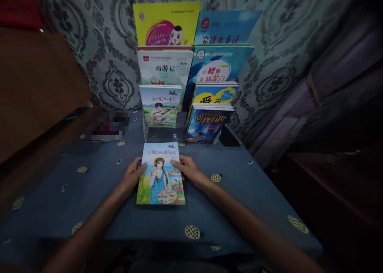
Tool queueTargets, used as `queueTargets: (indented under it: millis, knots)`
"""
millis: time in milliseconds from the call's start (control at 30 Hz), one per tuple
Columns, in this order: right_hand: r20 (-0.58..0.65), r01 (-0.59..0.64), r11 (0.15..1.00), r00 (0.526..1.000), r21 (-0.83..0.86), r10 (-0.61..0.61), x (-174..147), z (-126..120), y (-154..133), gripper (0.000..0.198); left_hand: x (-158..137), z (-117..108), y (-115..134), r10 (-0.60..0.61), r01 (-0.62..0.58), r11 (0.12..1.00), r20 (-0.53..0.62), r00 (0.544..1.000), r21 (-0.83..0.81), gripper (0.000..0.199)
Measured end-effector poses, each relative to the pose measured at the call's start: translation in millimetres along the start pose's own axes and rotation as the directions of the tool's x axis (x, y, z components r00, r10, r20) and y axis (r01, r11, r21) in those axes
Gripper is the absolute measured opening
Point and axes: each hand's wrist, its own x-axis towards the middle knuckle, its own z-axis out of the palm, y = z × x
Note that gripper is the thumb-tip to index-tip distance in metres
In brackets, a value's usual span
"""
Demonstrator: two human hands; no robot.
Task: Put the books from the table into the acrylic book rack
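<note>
A paperback book point(160, 181) with a girl in blue overalls on its cover is held face up above the table, in front of the book stand. My left hand point(133, 173) grips its left edge, thumb on the cover and fingers underneath. On the opposite edge my right hand point(187, 168) is closed the same way. Just beyond stands a clear book stand point(166, 135) with books in tiers. Its lowest left tier carries a book with a guitar player point(161, 109); at the lower right is a dark blue book point(209, 123).
Higher on the stand are a yellow book point(167, 23), a white book point(166, 67) and blue ones point(223, 63). A blurred-out book point(109, 125) lies at the table's back left. The patterned tablecloth point(101, 209) covers the table; a curtain point(287, 101) hangs right.
</note>
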Motion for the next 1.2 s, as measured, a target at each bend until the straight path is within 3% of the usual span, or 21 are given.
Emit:
queueTargets:
  millis: [67, 167, 200, 267, 333, 367, 433, 500, 600, 767, 900, 1000, 1200]
  knots:
    - [0.011, -0.036, 0.994, 0.999, -0.102, 0.038, 0, -8, 3, 0.048, 1, -13, -1, 0.077, -0.098, 0.939, 0.076, 0.994, 0.328, 0.043]
    - [-0.017, -0.043, 0.908, 0.999, -0.417, 0.04, -3, -18, -4, 0.035, 5, -24, 3, 0.229, -0.229, 0.644, 0.101, 0.968, 0.729, 0.028]
    - [-0.043, -0.035, 0.825, 0.999, -0.565, 0.012, -5, -19, -9, 0.03, 7, -24, 5, 0.282, -0.258, 0.544, 0.116, 0.952, 0.799, 0.025]
    - [-0.106, -0.053, 0.566, 0.993, -0.823, -0.06, -9, -17, -21, 0.025, 12, -18, 9, 0.357, -0.306, 0.385, 0.165, 0.919, 0.871, 0.023]
    - [-0.155, -0.11, 0.336, 0.982, -0.935, -0.11, -11, -8, -32, 0.027, 17, -7, 12, 0.394, -0.333, 0.261, 0.215, 0.893, 0.906, 0.024]
    - [-0.131, -0.087, 0.296, 0.982, -0.951, -0.135, -12, -1, -35, 0.029, 20, -1, 12, 0.389, -0.33, 0.209, 0.232, 0.892, 0.921, 0.026]
    - [0.036, 0.095, 0.3, 0.979, -0.949, -0.199, -9, 15, -39, 0.031, 24, 8, 11, 0.337, -0.315, 0.137, 0.255, 0.906, 0.939, 0.026]
    - [0.241, 0.312, 0.347, 0.942, -0.884, -0.232, -4, 31, -38, 0.041, 27, 12, 8, 0.299, -0.311, 0.112, 0.266, 0.916, 0.944, 0.028]
    - [0.35, 0.398, 0.413, 0.917, -0.819, -0.19, 8, 47, -29, 0.059, 30, 11, -1, 0.287, -0.314, 0.123, 0.269, 0.919, 0.941, 0.041]
    - [0.337, 0.378, 0.437, 0.926, -0.816, -0.171, 18, 45, -11, 0.068, 34, 8, -20, 0.358, -0.325, 0.028, 0.294, 0.886, 0.945, 0.045]
    - [0.244, 0.264, 0.443, 0.964, -0.857, -0.103, 10, 23, -12, 0.069, 38, 10, -29, 0.472, -0.316, -0.079, 0.315, 0.824, 0.945, 0.036]
    - [0.168, 0.171, 0.454, 0.985, -0.874, -0.047, 1, 4, -17, 0.069, 40, 9, -31, 0.503, -0.305, -0.115, 0.32, 0.803, 0.945, 0.037]
    - [0.156, 0.199, 0.547, 0.98, -0.813, -0.125, -3, -19, -9, 0.062, 40, 9, -31, 0.52, -0.331, -0.149, 0.358, 0.775, 0.932, 0.042]
